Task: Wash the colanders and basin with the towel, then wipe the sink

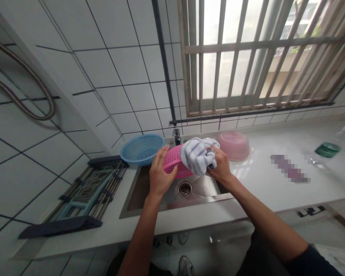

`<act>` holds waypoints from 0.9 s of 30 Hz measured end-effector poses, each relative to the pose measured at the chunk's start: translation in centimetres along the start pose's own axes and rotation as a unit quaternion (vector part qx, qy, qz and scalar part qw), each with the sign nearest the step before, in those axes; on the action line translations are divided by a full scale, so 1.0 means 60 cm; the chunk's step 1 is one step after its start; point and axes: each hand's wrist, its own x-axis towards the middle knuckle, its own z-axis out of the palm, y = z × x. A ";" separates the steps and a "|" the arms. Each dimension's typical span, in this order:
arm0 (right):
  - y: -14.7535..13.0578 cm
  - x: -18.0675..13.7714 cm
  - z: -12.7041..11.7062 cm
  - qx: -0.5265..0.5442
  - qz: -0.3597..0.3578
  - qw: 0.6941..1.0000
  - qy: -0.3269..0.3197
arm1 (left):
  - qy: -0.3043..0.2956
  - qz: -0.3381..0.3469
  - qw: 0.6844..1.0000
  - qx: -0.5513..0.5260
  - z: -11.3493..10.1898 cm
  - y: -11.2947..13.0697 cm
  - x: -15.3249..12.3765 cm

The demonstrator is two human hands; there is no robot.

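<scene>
Over the steel sink (pixel 172 201) I hold a pink perforated plastic basket (pixel 172 157), tilted on its side. My left hand (pixel 161 172) grips its left edge, thumb on the near side and fingers over the far side. A bunched white cloth with grey stripes (pixel 197 155) is in my right hand (pixel 220 165), up against the basket's right part, which it hides. The fingers of the right hand are partly covered by the cloth.
A blue perforated basket (pixel 142 149) rests at the sink's back left corner, near the faucet (pixel 176 136). A pink bowl (pixel 234 145) sits upside down at the right. Left is a folded rack (pixel 86 188); far right, a clear bottle with a green label (pixel 327 149). A barred window (pixel 235 48) is behind.
</scene>
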 end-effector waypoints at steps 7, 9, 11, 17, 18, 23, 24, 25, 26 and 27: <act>-0.021 0.001 0.003 -0.034 -0.018 0.998 -0.057 | 0.061 -0.087 0.986 -0.132 0.040 -0.023 -0.010; -0.006 0.002 0.009 -0.006 -0.014 1.000 -0.025 | 0.089 -0.115 0.976 -0.162 0.041 -0.033 -0.024; 0.010 0.002 0.016 0.035 0.013 0.999 0.013 | 0.123 -0.153 0.962 -0.190 0.038 -0.044 -0.036; 0.019 -0.015 0.046 0.193 0.268 0.941 0.075 | 0.238 -0.307 0.836 -0.388 0.018 -0.083 -0.047; 0.011 -0.021 0.052 0.217 0.293 0.928 0.074 | 0.243 -0.323 0.815 -0.415 0.016 -0.087 -0.045; -0.032 -0.045 0.066 0.234 0.316 0.914 0.099 | 0.201 -0.338 0.800 -0.453 0.013 -0.095 -0.038; -0.033 -0.045 0.063 0.225 0.316 0.914 0.116 | 0.189 -0.339 0.807 -0.445 0.012 -0.094 -0.041; -0.032 -0.044 0.059 0.215 0.317 0.914 0.133 | 0.187 -0.340 0.817 -0.427 0.011 -0.092 -0.045; -0.029 -0.043 0.054 0.206 0.317 0.913 0.150 | 0.200 -0.336 0.830 -0.399 0.008 -0.087 -0.050; -0.025 -0.042 0.048 0.197 0.316 0.913 0.165 | 0.225 -0.328 0.843 -0.361 0.005 -0.081 -0.055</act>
